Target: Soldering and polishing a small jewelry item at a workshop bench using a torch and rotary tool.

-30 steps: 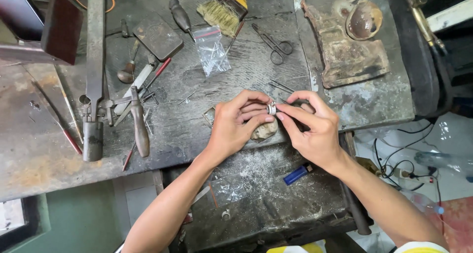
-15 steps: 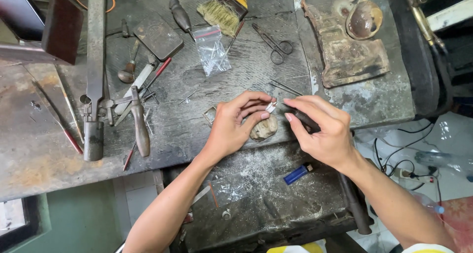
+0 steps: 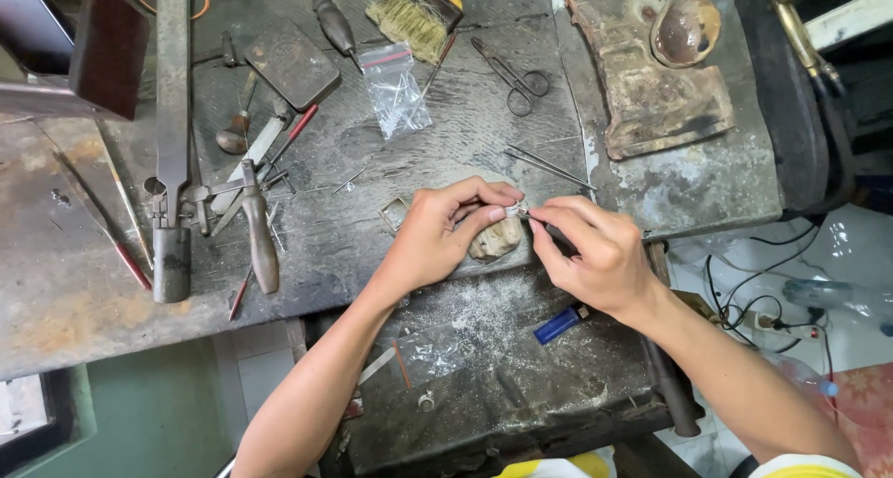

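My left hand [image 3: 445,232] pinches a small silvery metal piece [image 3: 513,210] against a worn wooden bench peg [image 3: 495,241] at the front edge of the dark workbench [image 3: 372,283]. My right hand [image 3: 595,255] grips a thin dark hand tool [image 3: 549,232], with its tip touching the metal piece. The two hands meet fingertip to fingertip over the peg. A small square metal frame [image 3: 394,214] lies just left of my left hand.
On the bench lie scissors [image 3: 516,78], a brush [image 3: 414,11], a small plastic bag [image 3: 396,89], wooden-handled tools [image 3: 260,236], a long steel bar [image 3: 171,134] and a charred block [image 3: 651,87]. A blue lighter [image 3: 558,325] rests in the lower tray. Cables [image 3: 772,301] lie on the floor at right.
My right hand shifted slightly right and down, then brought the thin tool's tip to the metal piece. The left hand stayed on the peg, holding the piece.
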